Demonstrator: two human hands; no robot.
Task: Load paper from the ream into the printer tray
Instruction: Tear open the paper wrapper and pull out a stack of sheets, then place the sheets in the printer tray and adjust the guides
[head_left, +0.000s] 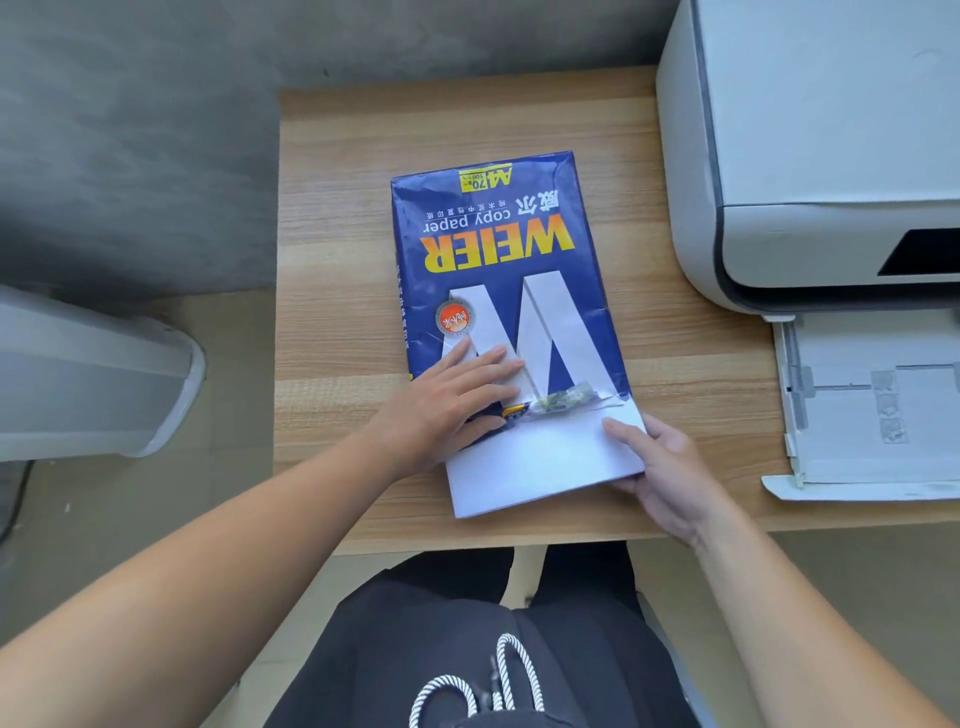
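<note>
Head view, looking down. I see the ream (498, 270), a blue "WEIER copy paper" wrapper, lying flat near the middle of the wooden table (337, 218), its printing upside down to me. The wrapper is torn open at the near end, where a white stack of paper (540, 457) protrudes toward the table's front edge.

My left hand (452, 400) lies palm down, fingers spread flat, on the wrapper's near left part; it presses rather than grips, closed on nothing. My right hand (660, 467) holds the near right corner of the exposed paper: the thumb rests on top of the sheets, the fingers curl at the stack's edge, partly closed around that corner.

The printer (810, 156) stands on the table's far right side, just beside the ream. Its tray (852, 415) is drawn out toward me, below the printer body, to the right of the paper and apart from it. A grey bin (93, 374) stands on the floor at left.
</note>
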